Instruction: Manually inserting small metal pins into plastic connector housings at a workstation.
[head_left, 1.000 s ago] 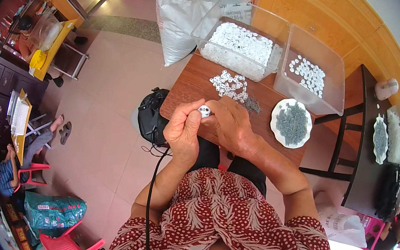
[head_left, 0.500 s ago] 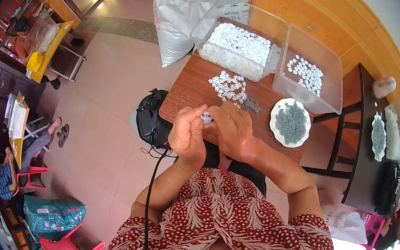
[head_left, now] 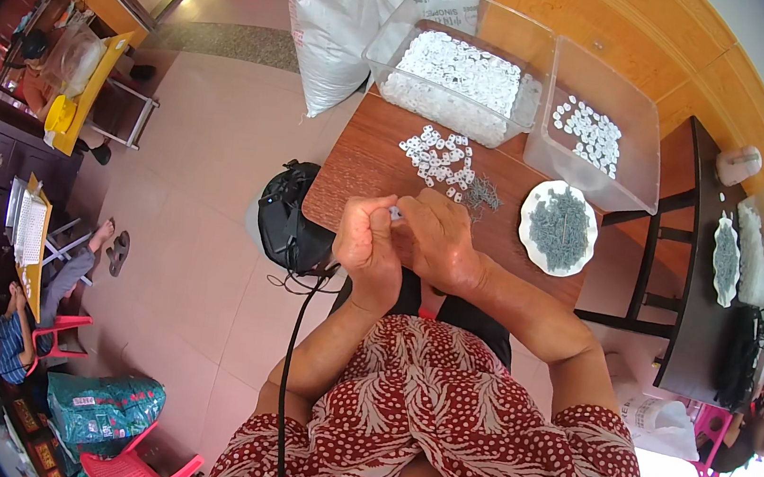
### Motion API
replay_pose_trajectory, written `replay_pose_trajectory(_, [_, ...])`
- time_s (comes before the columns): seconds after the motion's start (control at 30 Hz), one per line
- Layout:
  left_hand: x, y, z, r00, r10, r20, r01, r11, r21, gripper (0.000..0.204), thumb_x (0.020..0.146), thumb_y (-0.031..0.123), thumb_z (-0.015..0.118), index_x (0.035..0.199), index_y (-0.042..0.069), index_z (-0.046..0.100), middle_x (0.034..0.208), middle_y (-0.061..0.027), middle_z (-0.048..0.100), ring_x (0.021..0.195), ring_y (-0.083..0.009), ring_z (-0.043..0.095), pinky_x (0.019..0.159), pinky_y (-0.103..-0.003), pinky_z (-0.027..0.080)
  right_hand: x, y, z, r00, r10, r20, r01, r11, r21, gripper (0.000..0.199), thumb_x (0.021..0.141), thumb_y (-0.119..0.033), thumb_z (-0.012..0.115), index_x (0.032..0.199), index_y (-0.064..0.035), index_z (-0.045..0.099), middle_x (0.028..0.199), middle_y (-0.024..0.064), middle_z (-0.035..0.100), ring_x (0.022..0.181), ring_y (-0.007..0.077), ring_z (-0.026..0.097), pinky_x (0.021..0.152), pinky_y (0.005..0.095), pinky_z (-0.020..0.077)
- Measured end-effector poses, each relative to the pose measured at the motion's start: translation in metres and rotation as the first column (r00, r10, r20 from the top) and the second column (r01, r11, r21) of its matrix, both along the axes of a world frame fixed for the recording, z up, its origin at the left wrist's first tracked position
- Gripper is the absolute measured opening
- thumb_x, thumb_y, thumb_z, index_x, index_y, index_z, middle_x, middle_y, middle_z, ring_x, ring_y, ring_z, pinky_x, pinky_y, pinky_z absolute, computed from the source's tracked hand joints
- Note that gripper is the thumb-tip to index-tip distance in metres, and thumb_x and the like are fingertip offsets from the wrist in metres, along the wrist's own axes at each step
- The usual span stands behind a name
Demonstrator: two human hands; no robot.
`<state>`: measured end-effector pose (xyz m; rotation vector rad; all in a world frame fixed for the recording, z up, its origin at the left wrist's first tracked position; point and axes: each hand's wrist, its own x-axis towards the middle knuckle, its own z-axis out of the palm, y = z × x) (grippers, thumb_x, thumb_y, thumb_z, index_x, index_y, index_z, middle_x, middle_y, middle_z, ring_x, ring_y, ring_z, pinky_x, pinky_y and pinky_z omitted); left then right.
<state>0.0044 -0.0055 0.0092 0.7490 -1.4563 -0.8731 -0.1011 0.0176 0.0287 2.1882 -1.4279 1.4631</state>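
My left hand [head_left: 369, 248] and my right hand [head_left: 441, 242] meet above the near edge of a small brown table [head_left: 363, 158]. Between their fingertips sits a small white plastic piece [head_left: 395, 211]; both hands pinch it. Just beyond the hands lies a loose heap of the same white pieces [head_left: 438, 156] and a small cluster of thin grey metal pins [head_left: 483, 194]. A white plate [head_left: 557, 228] full of grey pins stands to the right of my right hand.
Two clear plastic bins stand at the table's far side: one [head_left: 459, 76] heaped with white pieces, one [head_left: 595, 136] with few. A white sack [head_left: 332, 23] leans behind. A black bag [head_left: 287, 217] lies on the floor left. A person sits far left [head_left: 18, 327].
Both hands have stayed together over the table's near edge, shifting slightly. The white piece, plainly visible a second ago, is now mostly covered by the fingers.
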Motion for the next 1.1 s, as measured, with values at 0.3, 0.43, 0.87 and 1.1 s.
replay_pose_trajectory(0.3, [0.006, 0.0, -0.003, 0.957, -0.23, -0.175, 0.271, 0.922, 0.275, 0.019, 0.093, 0.009, 0.046, 0.103, -0.003, 0.057, 0.1, -0.0058, 0.06, 0.088, -0.0087, 0.054, 0.078, -0.021, 0.042, -0.01, 0.012, -0.004, 0.994, -0.048, 0.099, 0.029, 0.982, 0.184, 0.026, 0.068, -0.003, 0.067, 0.092, 0.0011, 0.056, 0.073, 0.0108, 0.054, 0.063, 0.0266, 0.054, 0.052, 0.036, 0.0437])
replay_pose_trajectory(0.43, [0.001, 0.01, -0.012, 0.951, -0.298, -0.081, 0.309, 0.907, 0.287, 0.025, 0.093, 0.009, 0.046, 0.113, -0.003, 0.053, 0.098, -0.0047, 0.061, 0.087, -0.0078, 0.054, 0.078, -0.02, 0.042, -0.016, 0.023, -0.024, 0.938, -0.114, 0.328, 0.016, 0.958, 0.286, 0.012, 0.074, -0.005, 0.066, 0.083, -0.0008, 0.061, 0.071, 0.0099, 0.059, 0.065, 0.023, 0.058, 0.055, 0.0332, 0.0451])
replay_pose_trajectory(0.87, [-0.01, -0.023, -0.125, 0.921, -0.377, 0.095, 0.228, 0.722, 0.653, 0.021, 0.084, 0.005, 0.056, 0.104, 0.002, 0.059, 0.087, -0.0101, 0.063, 0.069, -0.0118, 0.056, 0.056, -0.022, 0.043, -0.272, 0.051, -0.019, 0.482, -0.824, 0.297, 0.584, 0.555, 0.592, 0.014, 0.079, -0.015, 0.061, 0.072, -0.0028, 0.062, 0.059, 0.0008, 0.056, 0.047, 0.0075, 0.045, 0.042, 0.0223, 0.033])
replay_pose_trajectory(1.1, [-0.047, -0.03, -0.142, 0.689, -0.084, 0.72, 0.115, 0.993, 0.005, 0.023, 0.075, 0.011, 0.065, 0.096, 0.007, 0.059, 0.081, -0.0122, 0.055, 0.078, -0.0301, 0.054, 0.067, -0.039, 0.044, -0.21, 0.05, -0.041, 0.566, -0.643, 0.516, 0.386, 0.76, 0.522, 0.009, 0.08, -0.01, 0.06, 0.075, -0.0029, 0.061, 0.063, 0.0001, 0.057, 0.054, 0.0066, 0.047, 0.046, 0.022, 0.0356])
